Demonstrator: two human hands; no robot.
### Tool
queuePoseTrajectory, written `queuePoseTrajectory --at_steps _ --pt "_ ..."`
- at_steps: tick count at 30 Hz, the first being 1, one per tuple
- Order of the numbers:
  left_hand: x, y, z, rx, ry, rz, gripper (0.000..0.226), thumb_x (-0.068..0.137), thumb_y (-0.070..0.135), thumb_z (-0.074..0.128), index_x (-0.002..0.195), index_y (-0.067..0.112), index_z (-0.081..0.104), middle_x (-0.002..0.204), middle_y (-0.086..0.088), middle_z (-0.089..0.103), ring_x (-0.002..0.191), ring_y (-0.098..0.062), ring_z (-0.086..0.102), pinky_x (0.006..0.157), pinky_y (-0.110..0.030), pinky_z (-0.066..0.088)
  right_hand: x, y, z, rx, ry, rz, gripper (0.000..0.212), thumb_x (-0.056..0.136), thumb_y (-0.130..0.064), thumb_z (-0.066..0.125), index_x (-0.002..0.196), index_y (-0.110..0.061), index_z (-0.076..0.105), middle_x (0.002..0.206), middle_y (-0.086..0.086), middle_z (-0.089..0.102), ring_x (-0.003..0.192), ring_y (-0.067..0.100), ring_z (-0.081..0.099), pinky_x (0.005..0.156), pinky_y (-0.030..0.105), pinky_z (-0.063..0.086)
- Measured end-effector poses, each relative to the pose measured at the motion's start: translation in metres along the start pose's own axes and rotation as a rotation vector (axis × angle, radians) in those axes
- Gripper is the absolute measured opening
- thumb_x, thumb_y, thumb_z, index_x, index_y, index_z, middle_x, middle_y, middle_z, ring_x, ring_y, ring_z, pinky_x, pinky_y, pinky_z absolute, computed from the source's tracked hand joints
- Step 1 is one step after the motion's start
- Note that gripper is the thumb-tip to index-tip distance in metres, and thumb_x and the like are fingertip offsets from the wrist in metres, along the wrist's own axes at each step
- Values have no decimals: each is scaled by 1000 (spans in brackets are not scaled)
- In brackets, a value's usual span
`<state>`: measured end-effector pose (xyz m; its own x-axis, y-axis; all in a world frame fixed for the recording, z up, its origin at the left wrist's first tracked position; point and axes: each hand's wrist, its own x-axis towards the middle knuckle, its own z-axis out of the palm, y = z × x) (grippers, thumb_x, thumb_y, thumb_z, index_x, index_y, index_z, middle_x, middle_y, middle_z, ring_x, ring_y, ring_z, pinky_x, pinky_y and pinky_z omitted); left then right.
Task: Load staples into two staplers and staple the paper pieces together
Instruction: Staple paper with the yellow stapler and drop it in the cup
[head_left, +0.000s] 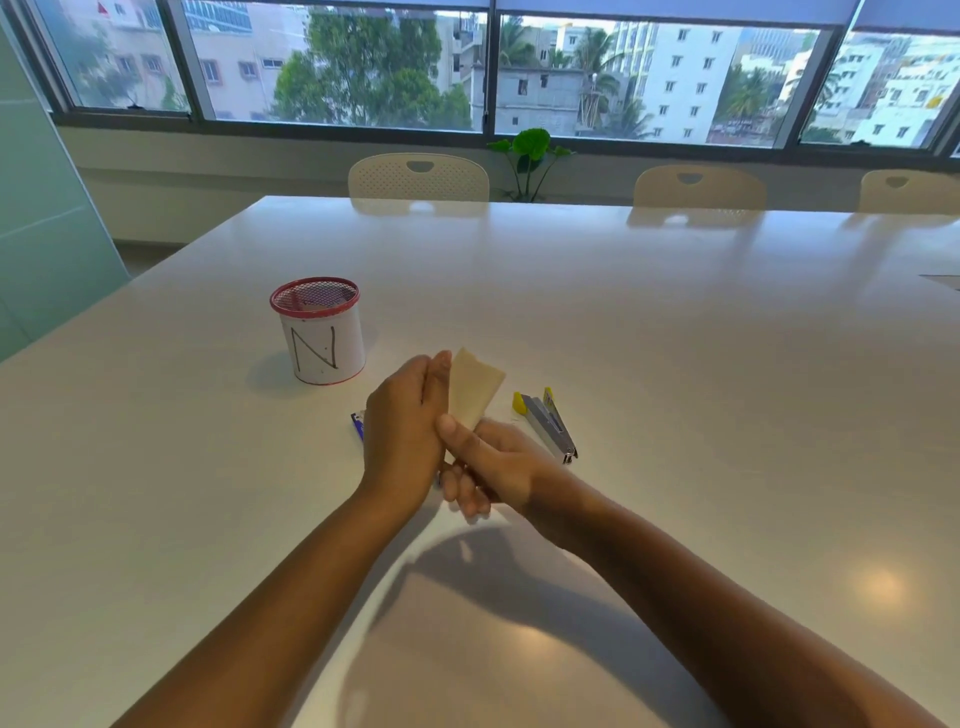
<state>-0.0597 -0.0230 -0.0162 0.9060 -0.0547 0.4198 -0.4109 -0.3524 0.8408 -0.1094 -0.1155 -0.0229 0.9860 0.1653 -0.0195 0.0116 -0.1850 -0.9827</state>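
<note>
My two hands meet over the middle of the white table (675, 338). Between them stand cream paper pieces (475, 387), upright, their lower end pinched by the thumb of my right hand (493, 462). My left hand (405, 421) lies flat against the paper's left side, fingers straight. Something dark is partly visible under my right fingers; I cannot tell what it is. A yellow and silver stapler (548, 423) lies swung apart on the table just right of my hands. A small blue object (357, 423), mostly hidden by my left hand, lies on the table to the left.
A red-rimmed mesh cup wrapped in white paper marked "N" (322, 332) stands left of and beyond my hands. Cream chairs (418, 176) line the far table edge, with a green plant (530, 150) and windows behind them.
</note>
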Motion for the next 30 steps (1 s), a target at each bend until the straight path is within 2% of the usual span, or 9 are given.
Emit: queuePoseTrajectory --at_steps 3,7,11,14,17,20,25,28,30 --pt "2 2 -1 -24 4 -42 28 92 35 37 82 12 50 79 -5 54 73 -18 54 70 -37 51 -2 -2 1 57 46 -58 23 97 -29 38 80 -19 50 43 -9 54 36 3 43 42 11 36" --pt "2 2 1 -55 8 -64 29 92 35 37 82 11 50 82 -7 55 75 -16 52 69 -28 47 -6 -6 3 98 72 -129 23 99 -15 33 79 -11 45 32 -13 48 28 1 39 40 5 32" --pt "1 0 1 -52 20 -32 30 92 34 37 80 10 50 74 -4 52 69 -16 51 67 -29 47 -6 -5 6 112 119 -61 25 99 -27 34 86 -12 49 34 -10 49 29 3 39 36 9 31" --pt "-1 -1 2 15 48 15 27 92 32 39 78 11 47 65 3 47 62 -11 48 63 -18 41 -3 -1 1 130 161 22 32 97 -41 30 82 -19 49 46 -7 55 35 5 37 37 15 29" --pt "-1 -3 5 63 44 45 25 91 32 40 79 11 46 72 -3 50 66 -15 47 63 -20 39 -3 -1 -4 170 190 58 28 97 -40 31 82 -23 48 45 -9 53 36 3 36 38 14 28" --pt "1 -6 4 105 -30 66 25 90 34 40 81 11 48 75 -4 53 67 -16 51 59 -18 40 -4 -1 -8 154 189 70 27 97 -39 32 83 -25 49 45 -9 52 34 3 38 39 13 29" --pt "1 -8 3 95 -84 84 30 90 37 38 77 12 47 65 -1 50 63 -21 53 58 -27 43 -6 -2 -13 116 162 82 32 98 -40 29 82 -21 48 61 3 52 35 4 38 39 14 29" --pt "0 -4 4 66 -98 87 27 91 35 39 79 13 47 72 -7 55 71 -27 58 66 -38 51 -6 -3 -17 129 173 26 34 98 -39 26 84 -18 49 55 -1 54 36 4 37 41 14 27" --pt "0 -3 4 51 -107 75 24 90 36 39 84 15 49 81 -7 58 77 -27 61 71 -37 52 -6 -3 -18 117 182 5 33 99 -36 25 83 -19 48 46 -9 54 36 4 37 42 16 27"
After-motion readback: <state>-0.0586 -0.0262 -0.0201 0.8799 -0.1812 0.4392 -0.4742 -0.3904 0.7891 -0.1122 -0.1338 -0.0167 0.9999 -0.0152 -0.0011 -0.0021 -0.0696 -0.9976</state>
